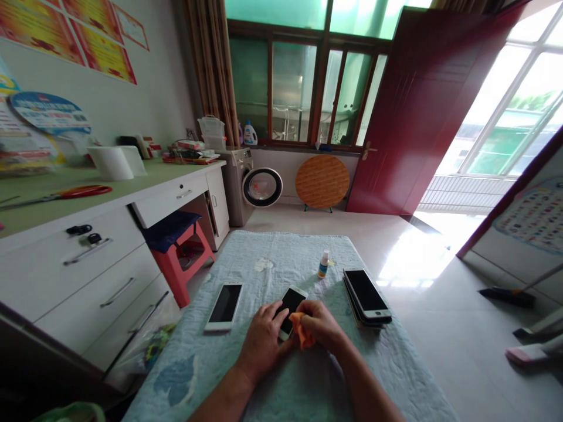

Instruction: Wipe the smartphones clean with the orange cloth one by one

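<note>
A white phone with a dark screen (292,302) lies in the middle of a table under a pale blue cloth (281,375). My left hand (264,339) rests on the phone's near left side, fingers curled over its edge. My right hand (320,326) is closed on a small orange cloth (299,328) pressed at the phone's lower right. Another white phone (224,305) lies to the left. A stack of phones (366,295) sits to the right. A small bottle with a white cap (324,264) stands behind the middle phone.
A white desk with drawers (88,264) runs along the left; red-handled scissors (74,192) lie on it. A red stool (180,258) stands under it. A washing machine (250,184), a folded round table (322,181) and an open red door (422,117) are farther back.
</note>
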